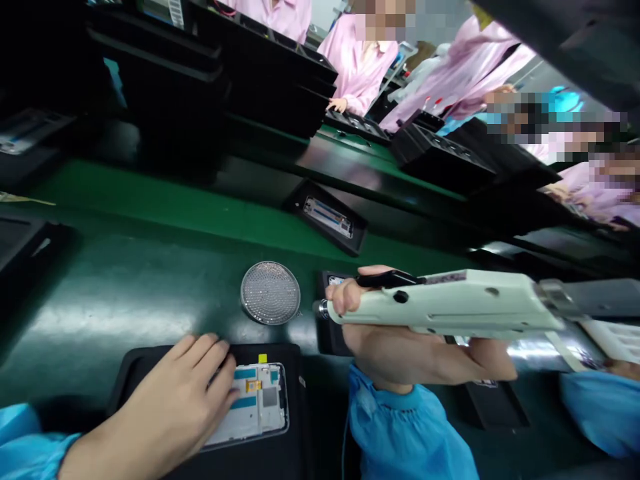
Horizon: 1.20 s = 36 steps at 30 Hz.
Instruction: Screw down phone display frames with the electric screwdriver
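My left hand (175,393) lies over the left part of a phone frame (265,407), fingers extended and slightly bent; the thumb is hidden. The frame has blue strips and a yellow tab, and it rests in a black tray (295,440). In my right hand (345,300) is a pale green electric screwdriver (450,307), held nearly level with its metal tip pointing left. That tip is raised above the bench and apart from the phone frame. Between the hands and farther back stands a round dish (271,293) with small shiny screws in rows of holes.
Another black tray (357,243) holding a phone frame stands behind the dish. One more tray (327,340) lies partly under the screwdriver. Stacked black trays (270,73) rise at the back of the green bench (165,280). Coworkers in pink (360,67) sit beyond; a blue sleeve (600,410) is at right.
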{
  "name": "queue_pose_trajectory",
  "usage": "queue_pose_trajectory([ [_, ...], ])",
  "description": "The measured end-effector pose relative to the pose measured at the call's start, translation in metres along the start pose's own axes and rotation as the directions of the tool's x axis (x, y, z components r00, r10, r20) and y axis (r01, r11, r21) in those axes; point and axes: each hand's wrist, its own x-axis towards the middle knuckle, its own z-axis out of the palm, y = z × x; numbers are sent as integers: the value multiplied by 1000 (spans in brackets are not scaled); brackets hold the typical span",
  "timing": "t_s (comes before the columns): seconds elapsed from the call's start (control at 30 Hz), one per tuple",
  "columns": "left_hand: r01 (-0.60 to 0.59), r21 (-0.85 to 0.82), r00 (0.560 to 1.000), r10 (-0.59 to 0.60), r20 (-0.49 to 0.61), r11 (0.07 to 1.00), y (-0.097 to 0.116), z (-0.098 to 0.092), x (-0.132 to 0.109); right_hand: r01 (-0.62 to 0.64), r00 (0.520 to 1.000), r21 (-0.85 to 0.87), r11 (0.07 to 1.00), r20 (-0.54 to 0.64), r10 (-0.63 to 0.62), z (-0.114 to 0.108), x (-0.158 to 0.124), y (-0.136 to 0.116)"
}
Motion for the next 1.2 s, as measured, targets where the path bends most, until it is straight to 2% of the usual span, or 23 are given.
queue_pose_trajectory([
  [0.1, 55, -81, 997, -59, -53, 995, 2, -1, -24, 28, 989, 65, 998, 141, -37, 20, 3, 16],
  [0.17, 73, -126, 992, -85, -92, 989, 3, 1, -31, -1, 982, 49, 999, 188, -8, 38, 6, 27],
  [0.27, 50, -126, 987, -68, -146, 991, 2, 5, -35, -80, 987, -11, 997, 140, 81, 61, 9, 41],
  [0.37, -6, -76, 993, -3, -121, 997, 0, 9, -37, -122, 988, -24, 992, 97, 124, 73, 9, 52],
  [0.63, -55, -49, 998, 54, -17, 997, 4, 15, -45, -110, 987, -61, 992, 108, 116, 73, 9, 65],
  [1.03, -40, -69, 999, 39, -14, 997, 5, 13, -43, -101, 987, -90, 991, 115, 111, 74, 8, 68],
  [1.13, -39, -59, 999, 37, -23, 998, 5, 11, -43, -94, 989, -88, 992, 110, 103, 75, 8, 57],
  [1.2, -39, -61, 999, 37, -21, 997, 5, 9, -42, -69, 992, -73, 995, 103, 77, 74, 6, 39],
])
